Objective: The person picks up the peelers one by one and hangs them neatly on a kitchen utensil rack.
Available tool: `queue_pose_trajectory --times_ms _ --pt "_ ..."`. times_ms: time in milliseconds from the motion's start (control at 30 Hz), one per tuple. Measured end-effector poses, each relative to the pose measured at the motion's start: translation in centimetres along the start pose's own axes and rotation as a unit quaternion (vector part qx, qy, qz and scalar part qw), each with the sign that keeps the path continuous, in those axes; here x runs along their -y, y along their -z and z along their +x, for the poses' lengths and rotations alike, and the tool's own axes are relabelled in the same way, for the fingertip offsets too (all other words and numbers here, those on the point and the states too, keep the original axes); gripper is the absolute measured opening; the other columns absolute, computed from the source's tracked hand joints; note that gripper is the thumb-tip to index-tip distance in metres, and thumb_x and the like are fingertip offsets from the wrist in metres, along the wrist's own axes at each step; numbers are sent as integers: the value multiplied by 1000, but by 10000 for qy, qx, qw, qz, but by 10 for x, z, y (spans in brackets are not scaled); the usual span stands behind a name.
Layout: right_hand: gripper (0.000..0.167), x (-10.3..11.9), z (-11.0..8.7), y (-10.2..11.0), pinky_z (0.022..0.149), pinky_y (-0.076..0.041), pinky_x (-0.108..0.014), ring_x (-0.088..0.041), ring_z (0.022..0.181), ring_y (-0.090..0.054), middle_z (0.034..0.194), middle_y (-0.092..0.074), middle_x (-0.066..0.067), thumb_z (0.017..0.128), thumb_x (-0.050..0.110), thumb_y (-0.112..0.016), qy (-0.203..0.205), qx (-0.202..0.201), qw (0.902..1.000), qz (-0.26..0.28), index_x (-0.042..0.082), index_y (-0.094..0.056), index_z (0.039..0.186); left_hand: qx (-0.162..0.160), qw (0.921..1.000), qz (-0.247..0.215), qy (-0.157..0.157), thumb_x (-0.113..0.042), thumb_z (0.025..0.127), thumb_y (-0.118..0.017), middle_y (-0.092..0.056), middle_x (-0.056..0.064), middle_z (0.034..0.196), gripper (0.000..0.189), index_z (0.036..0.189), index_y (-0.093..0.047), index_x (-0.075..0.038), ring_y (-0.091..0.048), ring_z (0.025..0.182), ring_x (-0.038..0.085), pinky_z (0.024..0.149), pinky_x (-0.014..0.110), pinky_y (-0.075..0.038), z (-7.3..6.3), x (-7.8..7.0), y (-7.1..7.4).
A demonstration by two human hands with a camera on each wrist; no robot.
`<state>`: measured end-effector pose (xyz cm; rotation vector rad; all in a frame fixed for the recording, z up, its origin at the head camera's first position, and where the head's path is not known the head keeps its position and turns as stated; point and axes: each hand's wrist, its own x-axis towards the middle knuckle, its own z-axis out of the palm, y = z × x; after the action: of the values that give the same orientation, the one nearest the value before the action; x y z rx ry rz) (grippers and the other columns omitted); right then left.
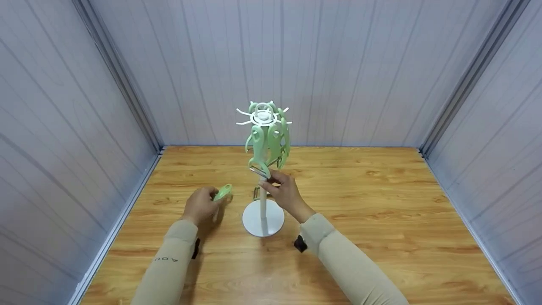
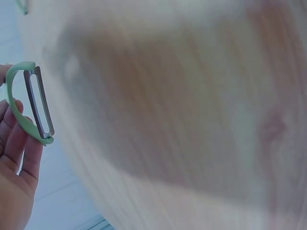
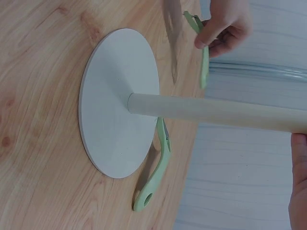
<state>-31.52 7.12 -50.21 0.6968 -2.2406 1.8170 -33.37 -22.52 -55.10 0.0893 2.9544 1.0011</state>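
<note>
A white stand with a round base, upright pole and ring of hooks carries several green peelers. My left hand, left of the stand, holds a green Y-shaped peeler above the table; its metal blade faces outward in the left wrist view. Thumb and fingers of my right hand pinch the pole just below the hanging peelers, beside the lowest blade. Another peeler lies on the table behind the base, partly hidden by the pole in the head view.
The wooden table is enclosed by pale panel walls at the back and both sides. Free hooks stick out at the left of the stand's top.
</note>
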Motion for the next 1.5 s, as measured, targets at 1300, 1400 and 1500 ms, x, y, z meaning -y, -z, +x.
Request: queue_pose_trajectory --times_ms 1300,1400,1500 --pt "20 1 0 0 85 -68 -33 -16 96 -73 105 -76 -21 103 6 -73 151 -57 9999 -39 -6 -75 119 -2390 9333 -1387 -2293 -8 93 -87 -75 17 104 27 118 -78 1 -71 89 30 79 36 -57 -22 -90 71" --pt "19 1 0 -1 85 -68 -33 -14 95 -72 104 -76 -21 103 5 -74 153 -76 9999 -7 -8 -75 116 -2479 9233 -1452 -2550 -7 94 -86 -74 17 104 28 119 -77 1 -70 89 28 80 34 -59 -25 -100 76" --pt "18 0 0 -1 85 -68 -34 -14 95 -72 105 -76 -22 102 5 -75 157 -96 9998 46 -8 -75 115 -2535 9156 -1493 -2741 -7 94 -86 -73 18 104 29 120 -76 3 -69 90 26 81 31 -59 -29 -109 81"
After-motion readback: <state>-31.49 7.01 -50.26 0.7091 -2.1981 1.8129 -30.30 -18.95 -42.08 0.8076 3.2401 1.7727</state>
